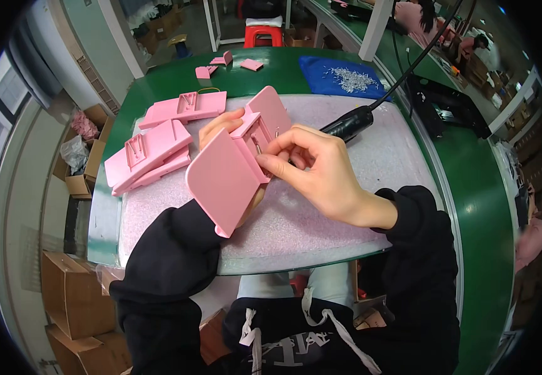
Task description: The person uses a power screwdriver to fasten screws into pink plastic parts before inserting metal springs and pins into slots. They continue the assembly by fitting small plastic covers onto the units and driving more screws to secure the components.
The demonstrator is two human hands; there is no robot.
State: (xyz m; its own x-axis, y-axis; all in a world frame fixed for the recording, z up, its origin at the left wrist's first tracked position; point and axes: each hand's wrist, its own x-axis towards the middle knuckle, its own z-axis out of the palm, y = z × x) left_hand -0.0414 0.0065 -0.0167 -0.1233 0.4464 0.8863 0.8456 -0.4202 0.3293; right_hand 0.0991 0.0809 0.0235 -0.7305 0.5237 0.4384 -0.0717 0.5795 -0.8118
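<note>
A pink plastic part (224, 178) with two flat panels and a recessed channel between them is held up and tilted over the padded mat. Behind it, my left hand (219, 125) is wrapped round the part, its fingers showing at the top and lower edge. My right hand (321, 169) has thumb and forefinger closed at the channel, where a thin metal piece (258, 145) shows; whether the fingertips grip it is hard to tell. A black corded tool (349, 124) lies just behind my right hand, partly hidden by it.
Pink parts (149, 150) lie stacked at the left, with smaller pink pieces (205, 72) at the back. A blue bag (321, 74) with small clear pieces (353, 80) sits at the back right. A black frame (449, 109) lies further right. Other people work in the far right background.
</note>
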